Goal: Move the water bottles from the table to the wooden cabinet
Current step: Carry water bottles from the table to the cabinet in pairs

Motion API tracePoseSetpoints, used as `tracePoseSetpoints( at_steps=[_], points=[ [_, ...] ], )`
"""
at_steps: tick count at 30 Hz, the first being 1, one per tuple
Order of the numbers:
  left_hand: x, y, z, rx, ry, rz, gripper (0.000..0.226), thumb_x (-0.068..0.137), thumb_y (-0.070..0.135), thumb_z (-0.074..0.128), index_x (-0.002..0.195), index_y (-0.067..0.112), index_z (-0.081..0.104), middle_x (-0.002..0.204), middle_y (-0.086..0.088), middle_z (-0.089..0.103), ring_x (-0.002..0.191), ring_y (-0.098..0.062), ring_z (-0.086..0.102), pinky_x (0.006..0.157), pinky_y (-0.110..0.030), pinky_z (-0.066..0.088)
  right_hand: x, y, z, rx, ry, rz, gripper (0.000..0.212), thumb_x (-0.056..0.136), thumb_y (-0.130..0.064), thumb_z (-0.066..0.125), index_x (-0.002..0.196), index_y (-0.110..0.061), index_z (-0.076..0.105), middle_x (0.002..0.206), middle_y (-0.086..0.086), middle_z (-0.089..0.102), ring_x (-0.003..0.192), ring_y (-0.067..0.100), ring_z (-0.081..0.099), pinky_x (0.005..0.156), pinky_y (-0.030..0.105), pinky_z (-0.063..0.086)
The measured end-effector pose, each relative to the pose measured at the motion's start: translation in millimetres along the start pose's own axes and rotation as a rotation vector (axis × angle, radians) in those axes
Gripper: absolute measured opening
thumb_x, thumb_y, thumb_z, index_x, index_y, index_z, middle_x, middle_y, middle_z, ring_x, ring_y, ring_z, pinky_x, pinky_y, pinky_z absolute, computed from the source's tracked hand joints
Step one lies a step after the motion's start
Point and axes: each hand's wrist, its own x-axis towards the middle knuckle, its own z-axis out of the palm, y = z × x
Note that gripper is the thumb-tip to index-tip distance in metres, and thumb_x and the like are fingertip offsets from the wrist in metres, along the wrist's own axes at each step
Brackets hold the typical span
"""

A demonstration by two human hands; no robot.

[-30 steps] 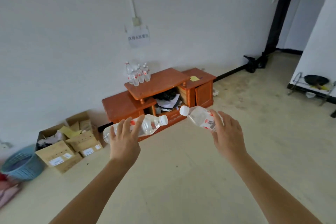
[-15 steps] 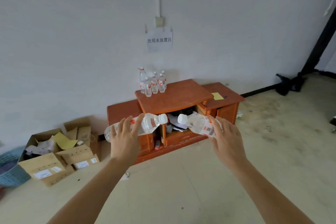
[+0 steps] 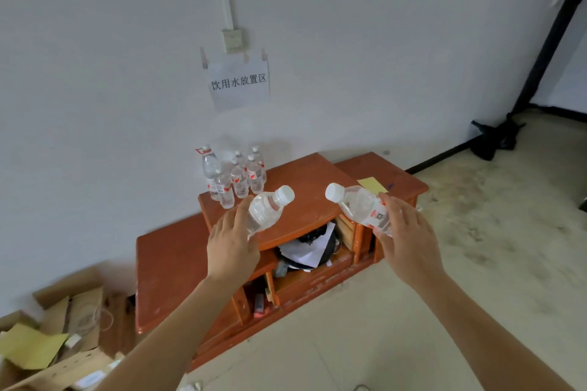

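Bottles are in both hands, in the air over the front of the cabinet. The left hand has its fingers curled round the lower body of the left bottle, which lies tilted with its white cap up and to the right. The right hand grips the right bottle at the label, thumb and fingers wrapped round it, with the cap pointing up and to the left. The two caps are near each other but apart. The standing bottles are grouped upright at the back left corner of the cabinet top, close to the wall.

I judge that each bottle holds water, so it has some weight. The clear plastic wall looks thin and would give a little under a strong squeeze. The surface is smooth and could slip. The best place to hold is the middle of the body, at the label. Each bottle must be turned cap up first, then set down gently beside the group so that none is knocked over.
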Motion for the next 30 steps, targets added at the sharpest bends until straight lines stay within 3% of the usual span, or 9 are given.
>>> tracePoseSetpoints(
  at_steps=[4,8,13,20,26,30],
  points=[
    [88.1,9.1,69.2,-0.122,0.012,-0.112,0.078,0.087,0.019,0.073,0.149,0.033,0.028,0.138,-0.002,0.056,0.118,-0.030,0.059,0.085,-0.051,0.055,85.4,54.0,66.3,0.072,-0.045,0.022,0.078,0.087,-0.026,0.078,0.150,-0.019,0.032,0.137,0.014,0.057,0.122,0.035,0.060,0.092,0.050,0.057],
    [167.5,13.3,112.5,-0.220,-0.029,-0.289,0.082,0.087,0.022,0.074,0.151,0.037,0.025,0.136,-0.001,0.059,0.112,-0.027,0.063,0.081,-0.037,0.051,173.3,87.4,112.3,0.124,-0.124,0.035,0.083,0.087,-0.031,0.078,0.152,-0.021,0.028,0.139,0.013,0.056,0.124,0.031,0.058,0.093,0.047,0.058],
    [242.0,3.0,155.7,-0.240,-0.045,-0.409,0.080,0.084,0.029,0.079,0.146,0.036,0.029,0.127,0.000,0.065,0.103,-0.028,0.066,0.080,-0.040,0.055,272.4,108.9,165.8,0.227,-0.185,0.100,0.082,0.090,-0.034,0.074,0.154,-0.021,0.025,0.144,0.008,0.049,0.128,0.024,0.054,0.094,0.042,0.056],
    [324.2,-44.1,237.1,-0.181,-0.061,-0.557,0.082,0.080,0.035,0.082,0.147,0.030,0.035,0.128,-0.003,0.061,0.114,-0.028,0.060,0.081,-0.036,0.047,361.4,132.1,288.8,0.369,-0.341,0.187,0.084,0.088,-0.041,0.075,0.154,-0.025,0.025,0.145,0.002,0.049,0.128,0.019,0.055,0.096,0.045,0.057],
    [406.1,-107.1,315.5,-0.208,-0.127,-0.630,0.084,0.078,0.043,0.081,0.145,0.035,0.031,0.129,-0.001,0.062,0.117,-0.028,0.059,0.087,-0.045,0.054,431.0,139.5,386.5,0.403,-0.449,0.241,0.080,0.087,-0.049,0.073,0.151,-0.023,0.032,0.142,-0.001,0.054,0.124,0.017,0.059,0.098,0.043,0.056],
    [451.1,-138.8,367.8,-0.277,-0.105,-0.663,0.084,0.083,0.037,0.080,0.150,0.035,0.028,0.127,0.006,0.058,0.119,-0.020,0.052,0.088,-0.038,0.047,470.0,146.1,447.9,0.487,-0.455,0.303,0.076,0.085,-0.056,0.070,0.146,-0.025,0.035,0.136,-0.001,0.058,0.119,0.017,0.062,0.094,0.047,0.059]
  ],
)
